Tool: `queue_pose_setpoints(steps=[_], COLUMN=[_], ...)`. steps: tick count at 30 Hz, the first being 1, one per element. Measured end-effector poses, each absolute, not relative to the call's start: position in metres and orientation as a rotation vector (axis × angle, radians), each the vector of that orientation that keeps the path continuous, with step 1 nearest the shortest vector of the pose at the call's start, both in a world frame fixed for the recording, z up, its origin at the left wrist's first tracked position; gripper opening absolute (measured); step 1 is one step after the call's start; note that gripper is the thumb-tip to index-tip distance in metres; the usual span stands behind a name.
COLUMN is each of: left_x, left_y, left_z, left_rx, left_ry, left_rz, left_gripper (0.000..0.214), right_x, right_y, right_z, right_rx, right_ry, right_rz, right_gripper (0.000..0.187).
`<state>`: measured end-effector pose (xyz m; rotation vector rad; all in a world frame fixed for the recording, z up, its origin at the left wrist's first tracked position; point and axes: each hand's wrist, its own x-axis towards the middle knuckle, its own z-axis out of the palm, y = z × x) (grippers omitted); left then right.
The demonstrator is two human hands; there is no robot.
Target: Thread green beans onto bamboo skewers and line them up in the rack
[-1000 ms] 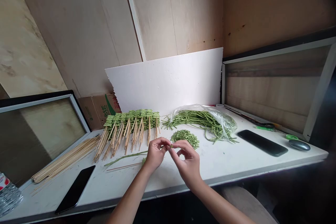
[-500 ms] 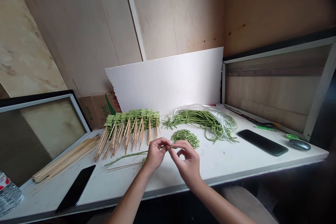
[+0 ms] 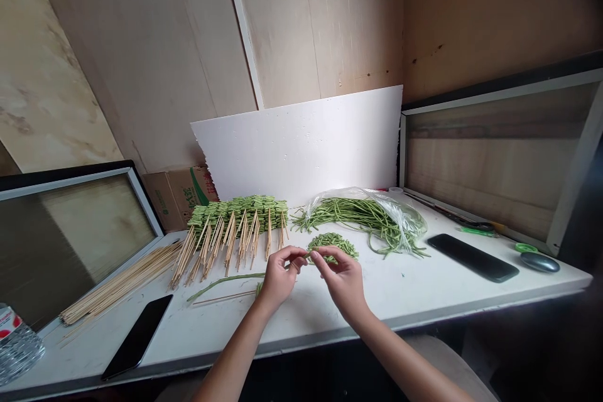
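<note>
Between the fingertips of both hands is a small green piece of long bean (image 3: 309, 255), mostly covered by the fingers. My left hand (image 3: 281, 275) pinches it from the left, and my right hand (image 3: 343, 276) grips it from the right. Just behind my hands lies a heap of short cut bean pieces (image 3: 333, 241). To the left of my left hand, one long bean (image 3: 221, 282) rests on the table beside a thin wooden skewer (image 3: 221, 298). Bean pieces at that skewer's right end are partly hidden by my left wrist.
Stacked bean skewers (image 3: 245, 206) stand at the back left, sticks pointing forward. Bare skewers (image 3: 120, 279), a phone (image 3: 137, 338) and a water bottle (image 3: 19, 348) lie left. Long beans in a plastic bag (image 3: 360, 213), another phone (image 3: 473, 257) and a mouse (image 3: 539, 262) are right.
My right hand's fingers have shifted, with the thumb now higher at the bean piece and the fingers less curled. My left hand has hardly moved.
</note>
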<state>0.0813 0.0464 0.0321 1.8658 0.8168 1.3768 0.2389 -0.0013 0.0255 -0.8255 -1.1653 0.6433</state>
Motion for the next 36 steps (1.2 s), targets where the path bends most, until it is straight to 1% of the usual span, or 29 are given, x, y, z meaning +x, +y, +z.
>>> queue_pose_setpoints(steps=[5, 10, 15, 20, 23, 28, 36], left_x=[0.082, 0.090, 0.092, 0.086, 0.086, 0.090, 0.096], left_y=[0.038, 0.034, 0.032, 0.035, 0.038, 0.043, 0.049], left_z=[0.037, 0.038, 0.041, 0.040, 0.038, 0.035, 0.032], left_rx=[2.004, 2.057, 2.028, 2.048, 2.021, 1.889, 1.745], left_ry=[0.848, 0.902, 0.897, 0.903, 0.881, 0.798, 0.664], left_rz=[1.335, 1.382, 1.352, 1.370, 1.364, 1.390, 1.372], left_gripper=[0.024, 0.023, 0.022, 0.022, 0.021, 0.019, 0.016], right_x=[0.244, 0.245, 0.248, 0.251, 0.251, 0.247, 0.243], right_y=[0.006, 0.009, 0.010, 0.010, 0.008, 0.006, 0.009], right_z=[0.024, 0.027, 0.030, 0.034, 0.035, 0.034, 0.033], right_rx=[-0.838, -0.853, -0.836, -0.843, -0.855, -0.860, -0.714], right_ry=[-1.072, -1.055, -1.125, -1.306, -1.336, -1.278, -1.051], right_rz=[0.724, 0.742, 0.846, 0.770, 0.764, 0.962, 1.324], right_gripper=[0.031, 0.034, 0.036, 0.032, 0.034, 0.039, 0.038])
